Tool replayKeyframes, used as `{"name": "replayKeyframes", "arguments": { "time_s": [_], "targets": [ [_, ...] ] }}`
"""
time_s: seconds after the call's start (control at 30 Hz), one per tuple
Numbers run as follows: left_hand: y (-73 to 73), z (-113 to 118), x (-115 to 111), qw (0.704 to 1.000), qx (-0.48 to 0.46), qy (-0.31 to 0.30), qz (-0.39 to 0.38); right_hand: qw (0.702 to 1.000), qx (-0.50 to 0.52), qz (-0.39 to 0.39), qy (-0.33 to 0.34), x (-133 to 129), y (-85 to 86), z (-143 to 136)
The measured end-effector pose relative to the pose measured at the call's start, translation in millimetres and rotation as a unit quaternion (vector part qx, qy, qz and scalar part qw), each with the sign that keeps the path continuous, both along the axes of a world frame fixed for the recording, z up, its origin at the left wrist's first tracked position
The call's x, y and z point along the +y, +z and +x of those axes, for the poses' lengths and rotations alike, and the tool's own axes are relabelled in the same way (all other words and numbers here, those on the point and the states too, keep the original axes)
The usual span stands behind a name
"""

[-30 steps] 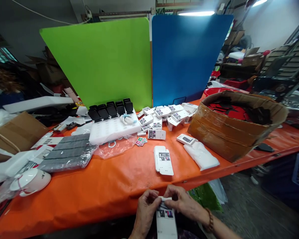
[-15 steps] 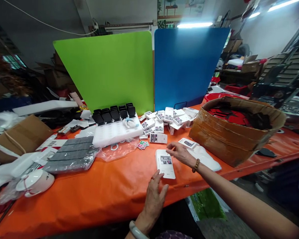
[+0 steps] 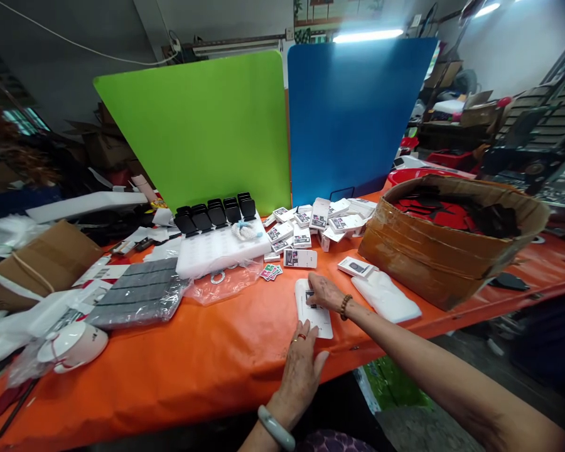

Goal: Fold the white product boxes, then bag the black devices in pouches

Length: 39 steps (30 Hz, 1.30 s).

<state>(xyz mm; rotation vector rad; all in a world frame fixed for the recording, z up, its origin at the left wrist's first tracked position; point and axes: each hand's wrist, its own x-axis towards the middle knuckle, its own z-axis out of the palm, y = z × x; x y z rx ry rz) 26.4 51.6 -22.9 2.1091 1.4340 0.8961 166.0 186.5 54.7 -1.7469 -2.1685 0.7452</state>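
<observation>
Left hand (image 3: 304, 364): your fingers apart, tips over the near end of the flat white packaging (image 3: 316, 315) on the orange bench (image 3: 207, 364). Right hand (image 3: 326, 292): curled over its far right side; can't tell if clamped.

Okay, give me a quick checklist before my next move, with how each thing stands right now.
1. White packaging lying on the orange cover: ok.
2. Right hand at the packaging's far part: ok.
3. Left hand at its near end, fingers extended: ok.
4. Right hand's grip secure: cannot tell, fingertips partly hidden.
5. Box pile apart from both hands: ok.
</observation>
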Motion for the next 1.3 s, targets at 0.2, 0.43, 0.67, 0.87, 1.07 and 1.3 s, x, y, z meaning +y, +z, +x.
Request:
{"name": "replayKeyframes", "arguments": {
  "time_s": [0.2,0.43,0.67,0.87,1.07,1.3],
  "targets": [
    [38.6,0,19,0.992,-0.07,0.094,-0.042,0.997,0.071,-0.03,0.001,-13,20.7,5],
    [51.8,-2,10,0.989,-0.054,0.111,-0.085,0.968,0.217,-0.126,-0.007,-58,26.3,-11],
    [62.1,-15,-12,0.975,-0.119,0.09,-0.167,0.909,0.346,-0.234,-0.016,-86,16.4,-26],
    [62.8,-21,-20,0.912,-0.335,0.063,-0.229,0.931,0.363,-0.045,-0.018,-114,15.7,-35],
    [55.3,-24,-20,0.796,-0.524,0.126,-0.277,0.93,0.35,-0.002,-0.109,-133,-4.1,-20],
    [55.4,-19,-31,0.79,-0.526,0.159,-0.272,0.843,0.494,-0.2,-0.073,-155,-38.1,-13]
  ]
}}
